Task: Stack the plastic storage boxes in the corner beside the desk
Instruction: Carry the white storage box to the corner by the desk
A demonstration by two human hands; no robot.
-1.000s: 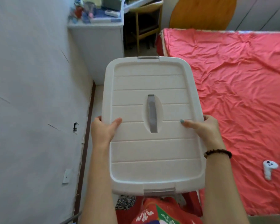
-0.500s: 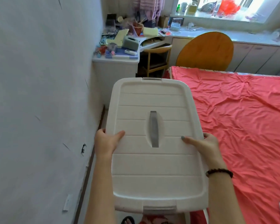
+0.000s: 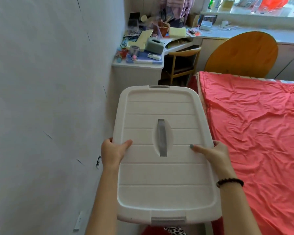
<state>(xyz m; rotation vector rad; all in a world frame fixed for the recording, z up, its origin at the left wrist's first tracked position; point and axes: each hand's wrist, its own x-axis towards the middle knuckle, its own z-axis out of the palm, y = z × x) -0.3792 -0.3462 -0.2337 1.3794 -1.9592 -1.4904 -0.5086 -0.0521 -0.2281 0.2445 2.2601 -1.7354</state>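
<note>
Between both hands (image 3: 112, 153), white storage box (image 3: 165, 175)

Dark beaded bracelet (image 3: 229, 182) at right hand (image 3: 211, 154)

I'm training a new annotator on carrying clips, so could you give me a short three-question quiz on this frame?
1. Multiple choice: what lies to the right of the white storage box? A) a bed with a red cover B) a sofa C) a fridge
2. True or false: only one hand holds the box.
3. Fill in: the beaded bracelet sits on the ___ wrist.
Key: 1 A. 2 False: the left hand and the right hand both grip its long edges, thumbs on the lid. 3 right.
</note>
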